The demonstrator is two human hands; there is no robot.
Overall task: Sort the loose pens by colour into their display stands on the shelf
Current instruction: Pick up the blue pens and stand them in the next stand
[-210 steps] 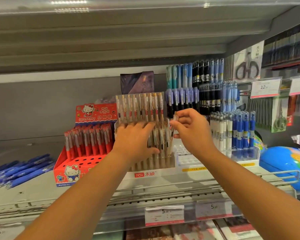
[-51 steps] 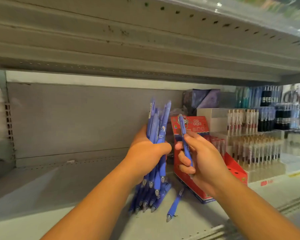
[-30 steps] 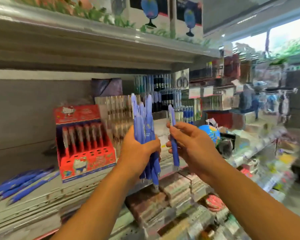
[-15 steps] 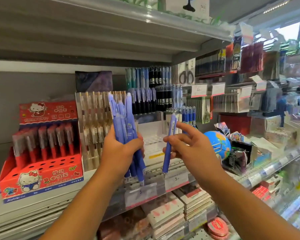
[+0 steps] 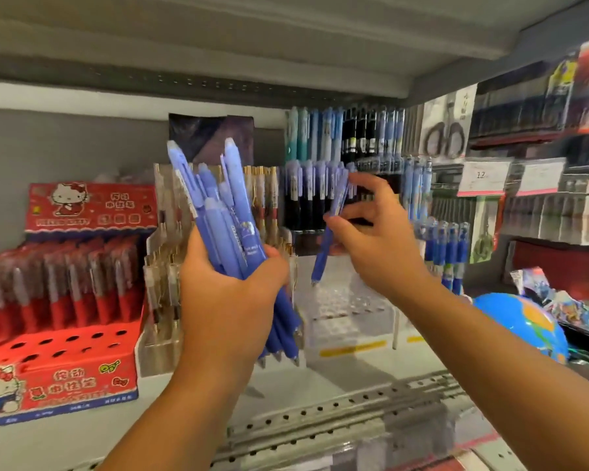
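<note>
Right grip [image 5: 378,243] pinches blue pen [image 5: 320,258] mid-barrel, tip down

blue pens [image 5: 218,215]; red stand [image 5: 65,362]

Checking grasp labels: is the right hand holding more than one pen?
No, the right hand pinches a single blue pen, while the bundle of blue pens sits in the left hand.

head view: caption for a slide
Left hand grips a bundle of blue pens; right hand pinches one pen above the clear stand.
</note>
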